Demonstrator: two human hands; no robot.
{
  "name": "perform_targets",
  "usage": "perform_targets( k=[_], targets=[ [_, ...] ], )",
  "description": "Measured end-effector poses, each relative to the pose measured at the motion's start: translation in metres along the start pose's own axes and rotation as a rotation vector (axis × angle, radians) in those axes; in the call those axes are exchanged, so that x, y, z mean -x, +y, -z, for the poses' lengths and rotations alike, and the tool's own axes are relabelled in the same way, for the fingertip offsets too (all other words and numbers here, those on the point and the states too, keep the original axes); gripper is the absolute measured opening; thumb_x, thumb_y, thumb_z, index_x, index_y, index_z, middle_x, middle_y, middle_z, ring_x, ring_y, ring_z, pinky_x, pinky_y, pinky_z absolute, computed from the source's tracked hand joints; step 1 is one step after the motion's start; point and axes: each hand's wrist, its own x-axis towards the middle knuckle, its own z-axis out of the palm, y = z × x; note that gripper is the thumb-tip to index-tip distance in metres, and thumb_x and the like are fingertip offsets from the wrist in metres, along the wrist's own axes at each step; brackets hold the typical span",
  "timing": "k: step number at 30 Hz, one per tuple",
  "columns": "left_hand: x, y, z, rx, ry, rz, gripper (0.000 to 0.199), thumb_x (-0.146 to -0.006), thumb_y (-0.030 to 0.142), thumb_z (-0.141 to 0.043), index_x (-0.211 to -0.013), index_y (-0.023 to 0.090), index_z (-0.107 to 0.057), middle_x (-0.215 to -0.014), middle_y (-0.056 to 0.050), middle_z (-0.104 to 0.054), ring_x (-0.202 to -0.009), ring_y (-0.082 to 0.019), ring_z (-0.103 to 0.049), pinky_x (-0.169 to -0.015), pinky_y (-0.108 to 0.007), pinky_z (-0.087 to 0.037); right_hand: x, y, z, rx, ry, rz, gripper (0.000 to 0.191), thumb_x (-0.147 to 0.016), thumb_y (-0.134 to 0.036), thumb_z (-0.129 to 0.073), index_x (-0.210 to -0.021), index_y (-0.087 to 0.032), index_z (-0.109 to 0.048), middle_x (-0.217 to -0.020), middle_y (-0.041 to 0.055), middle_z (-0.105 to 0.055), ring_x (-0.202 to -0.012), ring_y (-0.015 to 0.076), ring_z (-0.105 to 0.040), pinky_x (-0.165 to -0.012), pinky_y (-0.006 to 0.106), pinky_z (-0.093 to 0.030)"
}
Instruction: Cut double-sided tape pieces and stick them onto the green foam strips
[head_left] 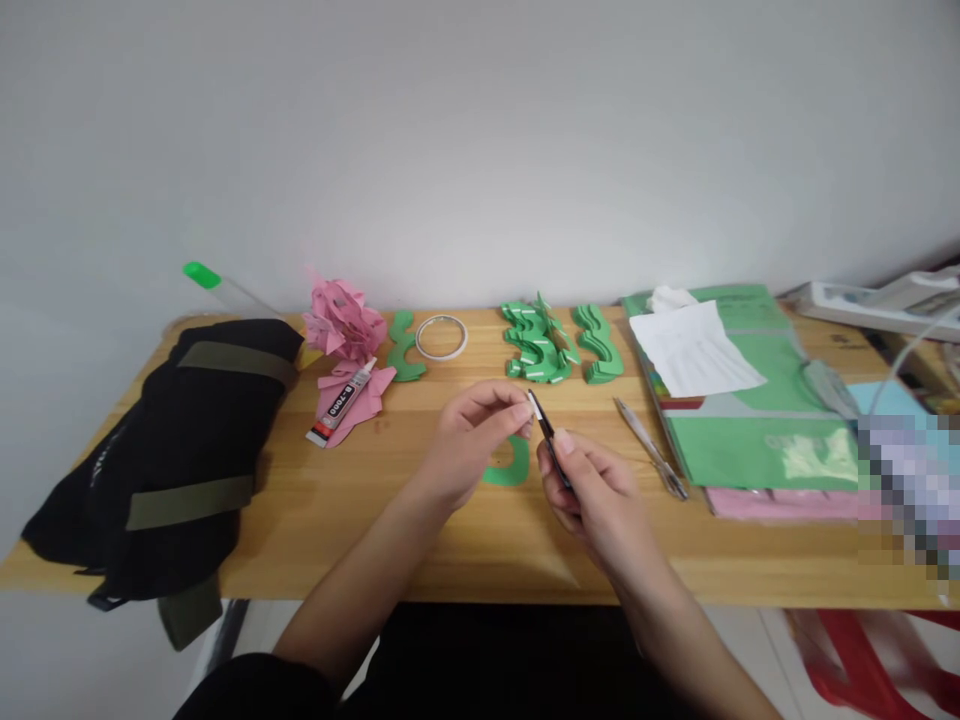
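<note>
My right hand (596, 485) is closed around slim black tweezers (553, 445), their tips pointing up and away from me. At those tips is a small white strip (535, 404), which looks like tape. My left hand (476, 440) pinches at the same spot, thumb against fingers, touching the strip's edge. A curved green cutout (511, 465) shows below and behind my left hand, part of it hidden. Farther back stand wavy green cutouts with white strips (534, 340), beside a plain green stack (598, 345). A white tape roll (464, 340) lies to their left.
Left are a black bag (202, 430), crumpled pink paper (345, 320), a glue tube (341, 403) and another green cutout (405, 350). On the right lie a pen (651, 448), green packets (757, 440) and a white tissue (697, 350). A wall borders the table's back.
</note>
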Motion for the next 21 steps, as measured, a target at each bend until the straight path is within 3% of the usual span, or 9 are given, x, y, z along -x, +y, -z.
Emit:
perform_targets(
  k=[3,8,14,21],
  targets=[
    [0.0,0.003,0.003,0.059,-0.021,-0.01,0.024,-0.068,0.033,-0.081,-0.064,0.017,-0.064,-0.061,0.003,-0.058,-0.06,-0.009,-0.052,-0.062,-0.023,-0.043,0.0,0.001,0.006,0.073,0.029,0.032,0.048,-0.084,-0.065,-0.056,-0.071,-0.019,-0.053,-0.049,-0.0095,-0.029,-0.04,0.0049,-0.018,-0.036,0.019,-0.013],
    [-0.001,0.003,0.011,-0.025,0.132,-0.04,0.024,-0.067,0.036,-0.083,-0.073,0.017,-0.071,-0.068,0.001,-0.069,-0.064,-0.01,-0.061,-0.066,-0.023,-0.047,0.004,-0.005,0.017,0.384,0.068,0.186,0.043,-0.089,-0.059,-0.053,-0.069,-0.02,-0.054,-0.054,-0.0059,-0.033,-0.045,0.0081,-0.029,-0.042,0.023,-0.022],
    [0.003,0.001,0.004,-0.073,0.059,0.003,0.018,-0.065,0.033,-0.084,-0.074,0.019,-0.075,-0.073,-0.001,-0.075,-0.067,-0.014,-0.068,-0.07,-0.029,-0.055,0.006,-0.012,0.019,0.689,0.062,0.315,0.031,-0.092,-0.046,-0.05,-0.072,-0.022,-0.054,-0.057,-0.0025,-0.048,-0.051,0.0125,-0.044,-0.05,0.026,-0.033],
    [0.005,0.003,0.0,-0.074,0.032,0.004,0.017,-0.064,0.027,-0.083,-0.069,0.017,-0.07,-0.069,0.0,-0.072,-0.064,-0.013,-0.066,-0.066,-0.027,-0.055,0.01,-0.013,0.018,0.792,0.078,0.357,0.026,-0.091,-0.043,-0.051,-0.076,-0.023,-0.057,-0.059,-0.0011,-0.055,-0.049,0.0131,-0.048,-0.049,0.026,-0.035]
  ],
)
